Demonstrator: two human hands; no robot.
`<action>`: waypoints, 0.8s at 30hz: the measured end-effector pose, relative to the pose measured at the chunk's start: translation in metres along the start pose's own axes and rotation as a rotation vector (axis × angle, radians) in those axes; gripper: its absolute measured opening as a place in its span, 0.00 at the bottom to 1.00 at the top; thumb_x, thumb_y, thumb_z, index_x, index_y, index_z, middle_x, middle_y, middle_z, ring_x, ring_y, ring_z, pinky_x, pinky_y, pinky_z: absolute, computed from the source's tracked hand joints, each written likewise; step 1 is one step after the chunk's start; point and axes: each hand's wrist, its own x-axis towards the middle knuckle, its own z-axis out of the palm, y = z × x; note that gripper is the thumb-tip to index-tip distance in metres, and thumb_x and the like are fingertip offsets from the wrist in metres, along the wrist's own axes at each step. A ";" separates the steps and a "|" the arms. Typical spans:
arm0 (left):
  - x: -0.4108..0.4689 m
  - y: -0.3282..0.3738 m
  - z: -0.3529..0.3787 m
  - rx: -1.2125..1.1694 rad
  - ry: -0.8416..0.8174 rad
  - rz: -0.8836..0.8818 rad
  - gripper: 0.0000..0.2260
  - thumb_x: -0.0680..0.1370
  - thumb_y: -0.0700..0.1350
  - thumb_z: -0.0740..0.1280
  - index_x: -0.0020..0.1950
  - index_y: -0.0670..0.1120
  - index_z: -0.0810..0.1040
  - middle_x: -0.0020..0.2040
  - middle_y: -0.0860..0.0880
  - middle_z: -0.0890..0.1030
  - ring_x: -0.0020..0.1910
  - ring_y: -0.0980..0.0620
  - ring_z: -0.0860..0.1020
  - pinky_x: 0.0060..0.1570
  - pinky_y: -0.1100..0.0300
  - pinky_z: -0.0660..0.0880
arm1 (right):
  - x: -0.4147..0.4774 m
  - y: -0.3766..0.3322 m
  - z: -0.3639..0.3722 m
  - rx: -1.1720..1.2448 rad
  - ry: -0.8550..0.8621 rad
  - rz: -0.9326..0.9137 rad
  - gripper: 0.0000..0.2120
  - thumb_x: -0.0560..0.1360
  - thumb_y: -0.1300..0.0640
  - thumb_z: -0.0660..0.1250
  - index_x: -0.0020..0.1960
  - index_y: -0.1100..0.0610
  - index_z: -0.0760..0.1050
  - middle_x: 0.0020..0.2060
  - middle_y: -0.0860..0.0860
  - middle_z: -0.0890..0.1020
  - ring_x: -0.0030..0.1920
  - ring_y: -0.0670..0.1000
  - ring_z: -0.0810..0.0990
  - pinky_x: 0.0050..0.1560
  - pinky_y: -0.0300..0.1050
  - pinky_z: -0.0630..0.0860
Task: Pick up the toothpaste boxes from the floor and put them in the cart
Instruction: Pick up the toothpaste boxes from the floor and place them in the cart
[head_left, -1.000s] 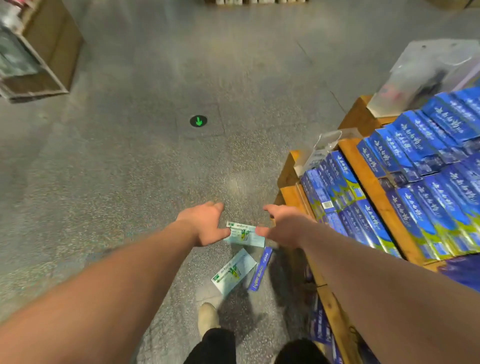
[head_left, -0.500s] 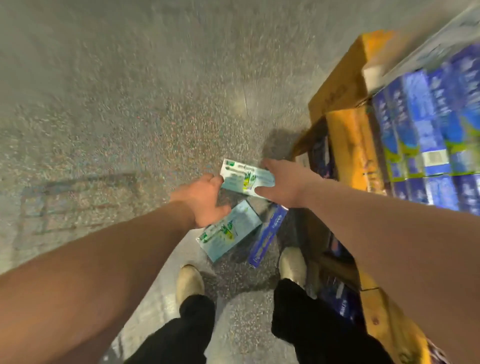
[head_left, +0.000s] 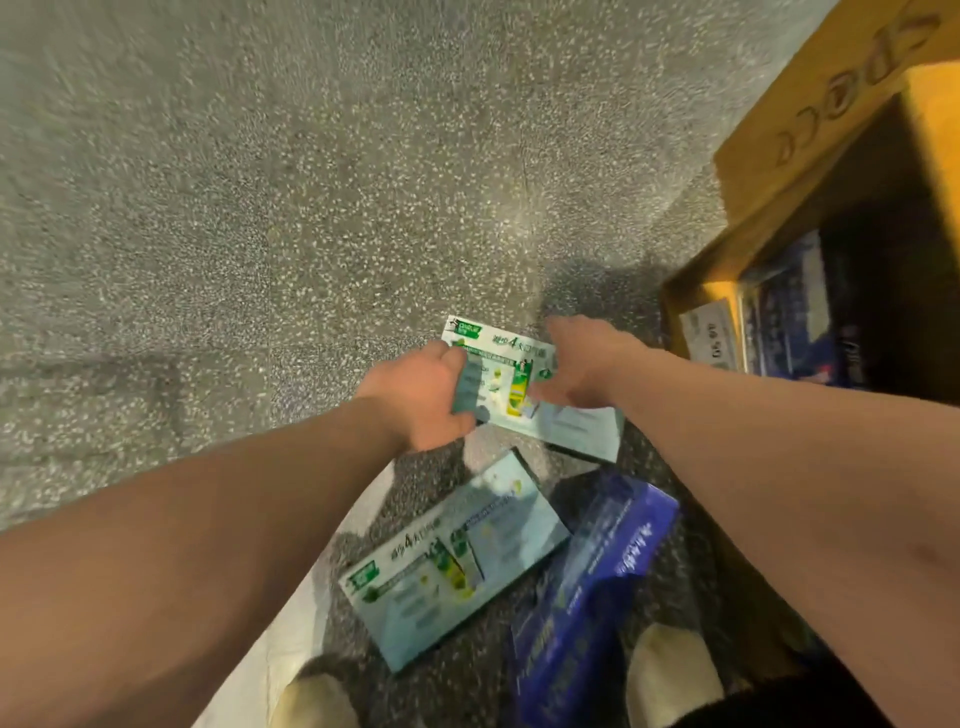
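Note:
Three toothpaste boxes lie on the speckled floor. My left hand grips the left end of the farthest pale green box, fingers curled over its edge. On the same box's right part sits my right hand, thumb on its face and fingers over the far edge. Whether this box is off the floor, I cannot tell. A second pale green box lies flat closer to me, and a dark blue box lies to its right.
A yellow wooden stand fills the upper right, with blue boxes on its lower level. My two light shoes stand at the bottom, close to the near boxes. Bare floor stretches left and ahead.
The camera has dropped much closer to the floor. Both hands have come down onto the farthest pale green box, the left now curled on its left end.

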 end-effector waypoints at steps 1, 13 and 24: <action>0.011 -0.001 0.003 0.007 0.014 0.002 0.34 0.76 0.65 0.64 0.75 0.48 0.63 0.67 0.47 0.71 0.62 0.45 0.75 0.56 0.45 0.78 | 0.010 0.001 0.004 -0.024 0.005 0.006 0.48 0.66 0.36 0.76 0.77 0.55 0.61 0.70 0.57 0.72 0.68 0.62 0.71 0.67 0.61 0.72; 0.047 0.006 0.012 0.117 0.090 0.029 0.35 0.75 0.59 0.70 0.76 0.49 0.60 0.75 0.48 0.63 0.73 0.45 0.64 0.66 0.41 0.70 | 0.039 -0.002 0.036 -0.118 0.069 -0.007 0.35 0.70 0.48 0.79 0.68 0.59 0.66 0.58 0.52 0.78 0.59 0.58 0.79 0.66 0.64 0.67; 0.028 -0.019 0.003 0.143 0.068 -0.036 0.33 0.73 0.60 0.70 0.71 0.46 0.64 0.67 0.46 0.73 0.66 0.44 0.73 0.67 0.45 0.68 | 0.027 -0.062 0.021 -0.152 0.271 -0.419 0.25 0.68 0.55 0.73 0.60 0.52 0.65 0.53 0.48 0.69 0.57 0.52 0.71 0.60 0.52 0.71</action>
